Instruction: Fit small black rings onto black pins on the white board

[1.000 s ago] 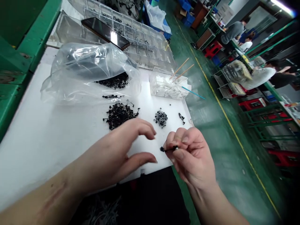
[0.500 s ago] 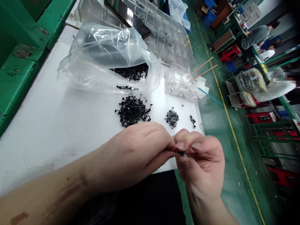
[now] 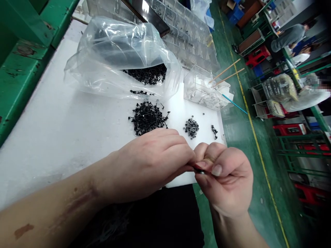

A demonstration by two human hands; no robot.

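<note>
My left hand (image 3: 152, 163) and my right hand (image 3: 224, 177) meet over the near edge of the white table (image 3: 64, 127). Both pinch a small black part (image 3: 199, 169) between their fingertips; only a sliver of it shows. Just beyond my left hand lies a pile of black pins (image 3: 148, 117). A small heap of grey rings (image 3: 191, 127) sits to the right of that pile. A few assembled black pieces (image 3: 214, 131) lie near the table's right edge.
A clear plastic bag (image 3: 121, 58) spills more black pins at the back. A clear box (image 3: 204, 90) holds white material and wooden sticks. Compartment trays (image 3: 188, 34) and a phone lie behind. Green frame at left. People work at far right.
A second ago my left hand was open and apart from the right, which held the black part alone. The hands have come together and both now pinch it.
</note>
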